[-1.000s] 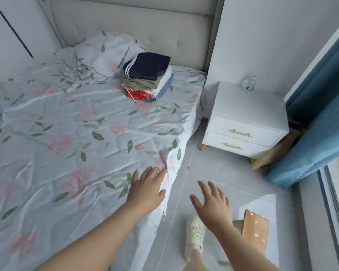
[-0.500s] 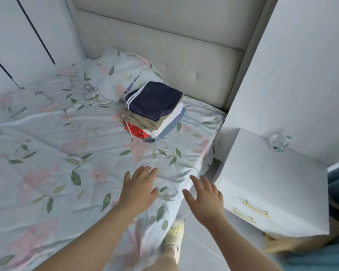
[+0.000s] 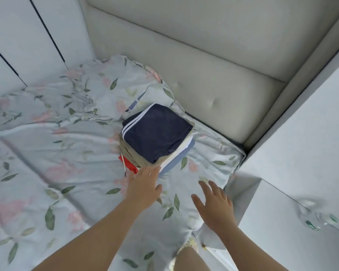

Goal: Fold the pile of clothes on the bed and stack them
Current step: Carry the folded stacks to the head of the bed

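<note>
A stack of folded clothes sits on the floral bed sheet near the headboard. A navy garment with white stripes lies on top; khaki, white, blue and red pieces show beneath it. My left hand reaches forward with straight fingers, its fingertips at the stack's near lower corner. My right hand hovers over the sheet to the right of the stack, fingers spread and holding nothing.
A floral pillow lies behind the stack against the padded beige headboard. A white nightstand stands at the right of the bed, with a blurred clear bottle on it. A foot in a pale shoe shows below.
The view has come closer to the head of the bed. Both hands have moved forward toward the stack, and my left hand's fingertips now reach its near corner.
</note>
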